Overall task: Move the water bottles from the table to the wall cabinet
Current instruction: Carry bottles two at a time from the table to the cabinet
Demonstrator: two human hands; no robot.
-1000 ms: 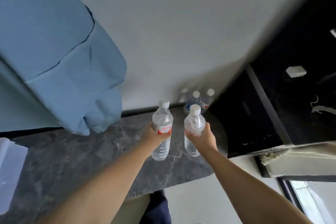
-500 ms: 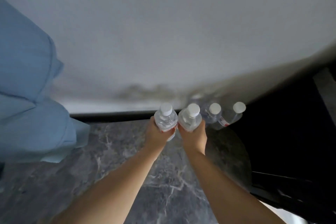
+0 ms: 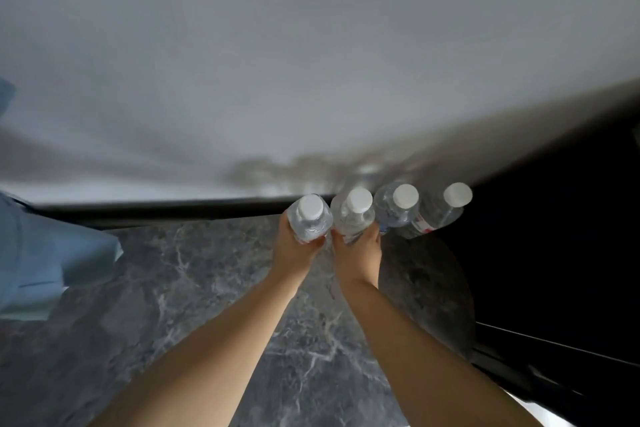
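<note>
The left hand (image 3: 294, 246) covers the lower body of its bottle (image 3: 310, 218); the fingers wrap round the far side, out of sight. The right hand (image 3: 358, 250) hides the lower half of its bottle (image 3: 355, 215) likewise, and any label there cannot be read. Two more bottles (image 3: 398, 210) (image 3: 441, 211) show caps and shoulders only; whether their bases rest on the desk (image 3: 173, 288) cannot be told. The red print on the rightmost is too small to read. The wall (image 3: 311, 62) is blurred. Blue cloth (image 3: 41, 263) is cut by the left edge. The dark area (image 3: 554, 218) at right shows no detail. Both forearms run off the bottom edge.
</note>
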